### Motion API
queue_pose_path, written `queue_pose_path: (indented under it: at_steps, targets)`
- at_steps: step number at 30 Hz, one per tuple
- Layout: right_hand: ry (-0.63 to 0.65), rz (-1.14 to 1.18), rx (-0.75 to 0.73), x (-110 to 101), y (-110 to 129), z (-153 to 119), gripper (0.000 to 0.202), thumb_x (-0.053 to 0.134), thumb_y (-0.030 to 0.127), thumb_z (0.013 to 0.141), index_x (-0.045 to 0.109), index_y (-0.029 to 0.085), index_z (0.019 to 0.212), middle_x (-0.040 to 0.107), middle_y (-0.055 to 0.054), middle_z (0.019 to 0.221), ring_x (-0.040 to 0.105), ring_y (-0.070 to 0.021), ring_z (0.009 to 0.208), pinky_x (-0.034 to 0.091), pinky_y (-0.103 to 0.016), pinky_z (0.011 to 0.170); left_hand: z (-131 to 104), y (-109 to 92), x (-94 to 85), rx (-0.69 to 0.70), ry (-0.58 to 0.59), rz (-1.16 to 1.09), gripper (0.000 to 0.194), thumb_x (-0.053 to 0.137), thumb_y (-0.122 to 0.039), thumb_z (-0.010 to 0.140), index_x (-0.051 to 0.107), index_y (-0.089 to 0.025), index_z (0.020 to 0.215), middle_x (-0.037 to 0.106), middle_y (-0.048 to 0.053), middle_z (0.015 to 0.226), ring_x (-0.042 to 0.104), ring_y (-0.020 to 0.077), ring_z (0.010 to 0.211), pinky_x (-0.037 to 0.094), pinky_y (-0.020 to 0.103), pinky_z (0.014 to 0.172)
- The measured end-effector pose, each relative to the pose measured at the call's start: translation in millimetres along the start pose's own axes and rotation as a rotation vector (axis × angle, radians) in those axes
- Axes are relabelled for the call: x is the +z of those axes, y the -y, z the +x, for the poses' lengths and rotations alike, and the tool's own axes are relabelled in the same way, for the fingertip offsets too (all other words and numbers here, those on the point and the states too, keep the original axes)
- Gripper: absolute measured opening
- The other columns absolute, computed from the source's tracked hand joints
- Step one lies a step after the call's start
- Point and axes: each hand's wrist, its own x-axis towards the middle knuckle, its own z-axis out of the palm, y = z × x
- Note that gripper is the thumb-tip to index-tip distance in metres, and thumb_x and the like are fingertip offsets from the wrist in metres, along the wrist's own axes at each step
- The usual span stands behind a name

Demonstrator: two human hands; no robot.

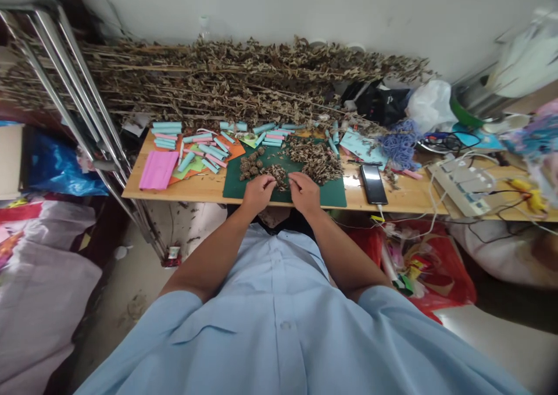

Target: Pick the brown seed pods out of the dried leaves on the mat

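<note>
At the front edge of a green cutting mat [333,194], my left hand [260,193] and my right hand [304,193] face each other a short way apart. Fingers and thumb are drawn together on each; whatever sits in either pinch is too small to make out. Just beyond them lies a small heap of dried leaves [276,174]. Left of that heap are several brown balls of crumpled leaf [250,166]. A larger pile of dried leaves [320,161] covers the mat's back right part.
Pink and blue paper rolls [208,151] and a pink paper stack [158,169] lie left. Long dried leafy stalks [218,81] line the wall. A phone [374,184], purple yarn [401,145] and a power strip [462,186] are right. Metal legs [82,87] rise at left.
</note>
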Motion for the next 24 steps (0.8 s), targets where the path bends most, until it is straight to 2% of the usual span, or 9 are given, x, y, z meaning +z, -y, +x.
queue_pose_path:
  at_steps: [3, 5, 11, 13, 16, 21, 24]
  targets:
    - [-0.094, -0.147, 0.099, -18, -15, 8, 0.03, 0.051, 0.031, 0.096, 0.074, 0.02, 0.111, 0.072, -0.012, 0.111, 0.066, -0.0243, 0.107, 0.052, -0.04, 0.1, -2, -3, -1.6, 0.073, -0.004, 0.046, 0.014, 0.061, -0.03, 0.091, 0.072, -0.022, 0.092, 0.073, 0.004, 0.088, 0.065, 0.0166, 0.085, 0.049, 0.026, 0.082]
    - [-0.098, -0.252, 0.165, -28, -26, 14, 0.031, 0.055, 0.032, 0.093, 0.073, 0.019, 0.114, 0.072, -0.013, 0.107, 0.066, -0.0259, 0.101, 0.052, -0.041, 0.095, -3, -4, -2.2, 0.11, -0.003, 0.066, 0.014, 0.06, -0.029, 0.092, 0.072, -0.022, 0.092, 0.073, 0.004, 0.091, 0.065, 0.0164, 0.087, 0.048, 0.027, 0.086]
    - [0.043, -0.378, 0.305, -35, -42, 29, 0.042, 0.064, 0.04, 0.089, 0.068, 0.023, 0.127, 0.075, -0.01, 0.094, 0.067, -0.0286, 0.09, 0.05, -0.043, 0.087, -3, -5, -0.6, 0.12, 0.027, 0.114, 0.015, 0.058, -0.029, 0.093, 0.072, -0.022, 0.092, 0.073, 0.004, 0.091, 0.065, 0.0172, 0.087, 0.048, 0.027, 0.087]
    - [0.067, -0.395, 0.345, -33, -42, 32, 0.037, 0.067, 0.038, 0.088, 0.071, 0.025, 0.122, 0.075, -0.009, 0.091, 0.067, -0.0287, 0.087, 0.05, -0.043, 0.085, -3, -4, 0.6, 0.148, 0.026, 0.122, 0.015, 0.058, -0.028, 0.093, 0.072, -0.023, 0.092, 0.073, 0.005, 0.092, 0.065, 0.0175, 0.089, 0.048, 0.028, 0.088]
    - [0.029, -0.34, 0.36, -33, -39, 32, 0.024, 0.064, 0.037, 0.09, 0.077, 0.025, 0.106, 0.076, -0.008, 0.089, 0.068, -0.0268, 0.084, 0.051, -0.041, 0.084, -4, -1, 2.3, 0.197, 0.028, 0.121, 0.015, 0.058, -0.026, 0.093, 0.072, -0.022, 0.091, 0.073, 0.004, 0.091, 0.065, 0.0172, 0.09, 0.047, 0.027, 0.087]
    - [-0.098, -0.13, 0.331, -40, -42, 31, 0.033, 0.059, 0.046, 0.092, 0.08, 0.022, 0.103, 0.078, -0.009, 0.103, 0.069, -0.0263, 0.097, 0.051, -0.042, 0.095, -3, 4, 3.9, 0.24, 0.019, 0.117, 0.015, 0.058, -0.025, 0.094, 0.072, -0.022, 0.091, 0.073, 0.004, 0.091, 0.066, 0.0168, 0.089, 0.048, 0.027, 0.086]
    - [-0.198, -0.022, 0.332, -44, -43, 32, 0.037, 0.062, 0.05, 0.089, 0.08, 0.021, 0.101, 0.078, -0.008, 0.104, 0.069, -0.0258, 0.101, 0.051, -0.043, 0.099, -2, 5, 4.1, 0.256, 0.014, 0.128, 0.014, 0.059, -0.026, 0.094, 0.072, -0.021, 0.091, 0.073, 0.004, 0.09, 0.066, 0.0168, 0.088, 0.048, 0.028, 0.084]
